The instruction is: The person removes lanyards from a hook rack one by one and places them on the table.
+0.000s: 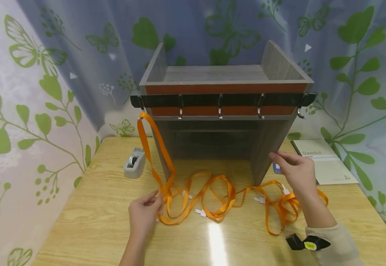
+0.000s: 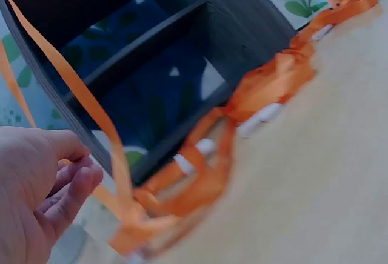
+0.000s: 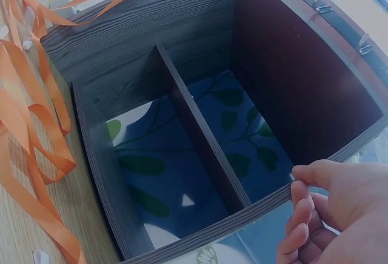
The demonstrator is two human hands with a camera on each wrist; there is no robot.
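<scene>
An orange lanyard (image 1: 161, 142) hangs in a loop from the leftmost hook of a grey wooden hook rack (image 1: 276, 133); its lower end joins the straps on the table. Beside that end is my left hand (image 1: 144, 212), fingers loosely bent. In the left wrist view a strap (image 2: 91, 103) runs past the fingertips, not visibly pinched; contact is unclear. My right hand (image 1: 296, 170) pinches the front edge of the rack's right side panel, thumb and fingers at the board edge (image 3: 254, 206). More orange lanyards (image 1: 221, 214) with white clips (image 1: 200, 212) lie in coils before the rack.
Several metal hooks (image 1: 220, 112) line the black bar on the rack's front. A grey tape dispenser (image 1: 134, 163) stands left of the rack. To the right lie a notebook (image 1: 332, 168) and a small blue item (image 1: 277, 168), partly hidden. Patterned curtains (image 1: 186, 22) back the table.
</scene>
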